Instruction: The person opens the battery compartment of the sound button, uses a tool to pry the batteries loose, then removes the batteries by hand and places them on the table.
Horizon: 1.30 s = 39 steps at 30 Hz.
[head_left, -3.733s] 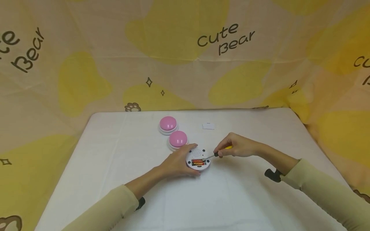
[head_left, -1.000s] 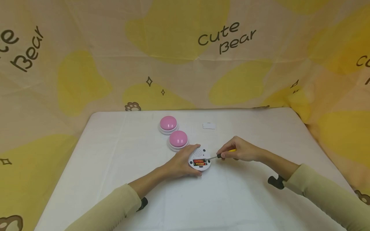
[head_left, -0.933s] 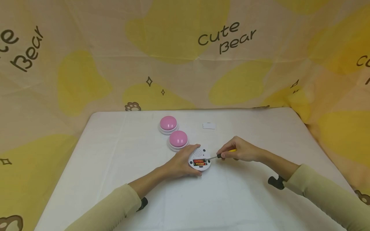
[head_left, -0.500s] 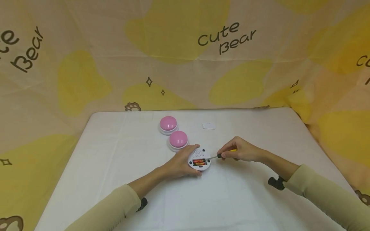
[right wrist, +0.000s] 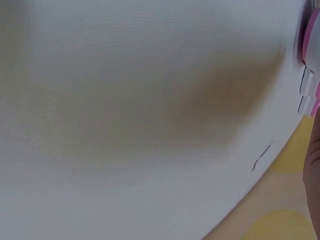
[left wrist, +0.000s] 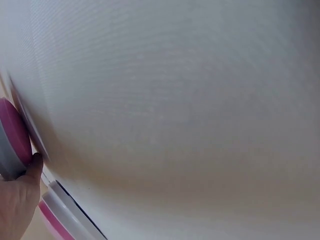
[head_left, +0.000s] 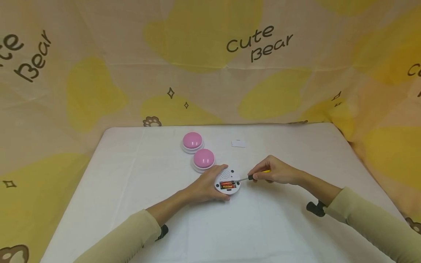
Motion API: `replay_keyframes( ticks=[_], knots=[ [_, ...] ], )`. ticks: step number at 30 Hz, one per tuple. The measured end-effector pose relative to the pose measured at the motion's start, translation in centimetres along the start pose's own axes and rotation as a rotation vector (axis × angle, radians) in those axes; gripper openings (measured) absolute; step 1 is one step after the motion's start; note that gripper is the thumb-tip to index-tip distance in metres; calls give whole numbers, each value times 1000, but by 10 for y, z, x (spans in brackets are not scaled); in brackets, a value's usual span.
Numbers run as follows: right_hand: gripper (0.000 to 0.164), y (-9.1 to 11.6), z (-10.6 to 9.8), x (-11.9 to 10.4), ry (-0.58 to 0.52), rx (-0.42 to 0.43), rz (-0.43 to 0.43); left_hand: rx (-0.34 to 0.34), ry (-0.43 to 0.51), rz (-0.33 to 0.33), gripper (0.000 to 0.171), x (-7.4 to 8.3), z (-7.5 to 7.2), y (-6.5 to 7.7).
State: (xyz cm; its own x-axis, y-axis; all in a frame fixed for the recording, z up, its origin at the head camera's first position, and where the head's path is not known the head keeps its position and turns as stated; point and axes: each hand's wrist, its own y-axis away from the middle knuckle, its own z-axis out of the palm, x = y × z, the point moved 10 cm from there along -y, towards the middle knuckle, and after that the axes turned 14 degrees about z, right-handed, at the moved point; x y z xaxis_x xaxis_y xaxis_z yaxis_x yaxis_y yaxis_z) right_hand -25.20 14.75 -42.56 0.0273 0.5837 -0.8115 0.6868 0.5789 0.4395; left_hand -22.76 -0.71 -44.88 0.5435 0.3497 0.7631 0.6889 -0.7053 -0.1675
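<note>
My left hand [head_left: 205,184] grips the side of a round white push button [head_left: 225,174], turned underside up so its speaker holes show. Its battery compartment has no lid on and holds red-and-black batteries [head_left: 228,185]. In my right hand [head_left: 274,170] I pinch a screwdriver [head_left: 251,177] with a yellow and black handle. The thin metal shaft points left, and its tip is at the right upper edge of the compartment. In the left wrist view my fingers reach the held button's pink dome [left wrist: 17,131]. The right wrist view shows only part of my hand [right wrist: 312,170].
Behind my left hand two pink-topped push buttons stand upright, a nearer one [head_left: 204,158] and a farther one [head_left: 192,140]. A small white flat piece [head_left: 238,143] lies farther back on the white table [head_left: 148,233]. A patterned yellow cloth [head_left: 204,87] hangs behind.
Both hands and the held button have shifted slightly right, and my right hand a little nearer to me. The lettering on the batteries looks different between frames. The screwdriver tip stays at the compartment.
</note>
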Motion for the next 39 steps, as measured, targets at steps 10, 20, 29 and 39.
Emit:
replay_keyframes(
  ticks=[10,20,29,39],
  knots=[
    [22,1,-3,-2,-9,-10,-22,-6,8,-19,98,3,-1,-1],
    [22,2,-5,-5,0,-9,-36,-8,3,-27,98,-3,0,-1],
    [22,5,-8,-5,12,-4,-8,-5,14,-21,98,-2,0,0],
    [28,5,-50,7,-34,197,56,-4,27,-20,99,-3,0,0]
  ],
)
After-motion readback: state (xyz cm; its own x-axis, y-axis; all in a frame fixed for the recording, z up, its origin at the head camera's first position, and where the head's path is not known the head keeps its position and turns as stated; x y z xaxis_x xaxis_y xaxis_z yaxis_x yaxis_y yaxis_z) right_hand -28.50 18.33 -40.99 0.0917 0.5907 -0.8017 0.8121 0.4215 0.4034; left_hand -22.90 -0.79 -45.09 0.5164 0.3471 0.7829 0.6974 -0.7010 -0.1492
